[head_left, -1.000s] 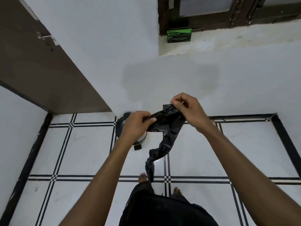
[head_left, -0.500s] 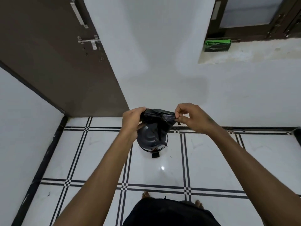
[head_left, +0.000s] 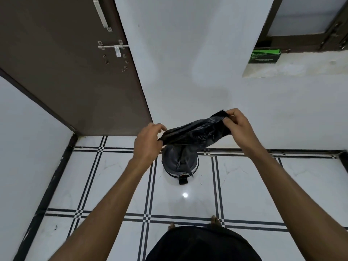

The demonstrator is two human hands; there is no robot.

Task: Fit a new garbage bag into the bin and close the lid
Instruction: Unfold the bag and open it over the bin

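Black garbage bag (head_left: 195,131) stretches at frame centre between the left hand (head_left: 148,143) and right hand (head_left: 236,127), each pinching an end of its mouth, probably to open it over the open bin (head_left: 179,162) just below on the tiled floor (head_left: 113,185).

black bag (head_left: 195,133), grey bin (head_left: 172,162)

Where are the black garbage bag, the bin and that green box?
garbage bag (head_left: 195,133), head view, middle of the stretched plastic.
bin (head_left: 169,162), head view, dark inner wall.
green box (head_left: 264,56), head view, front face.
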